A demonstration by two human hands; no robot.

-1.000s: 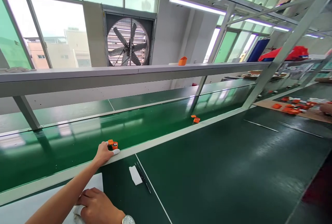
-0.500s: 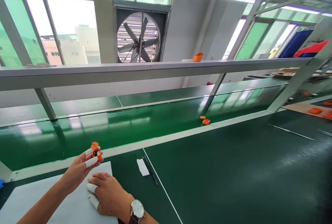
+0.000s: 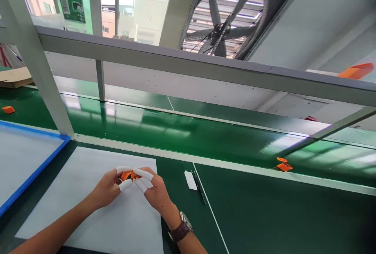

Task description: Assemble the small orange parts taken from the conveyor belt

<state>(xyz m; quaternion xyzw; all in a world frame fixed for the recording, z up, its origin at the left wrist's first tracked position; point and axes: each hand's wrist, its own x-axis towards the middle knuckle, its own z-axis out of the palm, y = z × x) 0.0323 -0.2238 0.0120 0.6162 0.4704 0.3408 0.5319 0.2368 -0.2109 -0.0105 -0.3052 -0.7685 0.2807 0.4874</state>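
Your left hand pinches a small orange case between its fingertips, and your right hand pinches the other side of it. Your fingers hide most of the case, so I can't tell how far its lid is open. White covers sit on the finger and thumb tips that touch it. You hold the case over the far part of the big white sheet. Your right wrist wears a watch, just past the right edge of the sheet.

Right of the sheet lie a little white paper and, just beside it, a thin black tool. Left of the sheet is a white board with a blue edge. Behind the sheet runs a shiny green belt. On it, well to the right of the sheet, sits another orange case with its lid up. Far to the left of the sheet is an orange piece.
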